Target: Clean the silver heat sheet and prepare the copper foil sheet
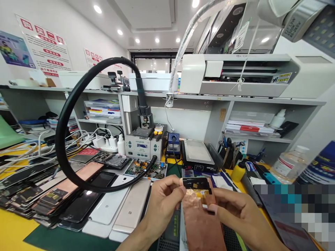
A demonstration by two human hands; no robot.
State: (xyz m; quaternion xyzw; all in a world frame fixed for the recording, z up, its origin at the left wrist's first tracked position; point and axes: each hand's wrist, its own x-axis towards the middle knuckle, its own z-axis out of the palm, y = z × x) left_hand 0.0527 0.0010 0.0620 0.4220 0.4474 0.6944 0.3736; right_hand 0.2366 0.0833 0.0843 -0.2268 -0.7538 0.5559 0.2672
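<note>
Between my two hands is a phone screen with copper-coloured foil over its back. A black strip and a yellowish flex area show near its top end. My left hand pinches the upper left corner, thumb and forefinger closed on the edge. My right hand grips the right edge, its thumb lying on the copper back near a small dark slot. The screen's lower end runs out of the bottom of the picture. Under it is a dark perforated surface, partly hidden by the screen and my hands.
Left are stacked phone parts and white phones. A hot-air station with a looping black hose stands behind, beside a soldering station and a flat heating plate. Right are tools, a yellow bottle and a clear bottle.
</note>
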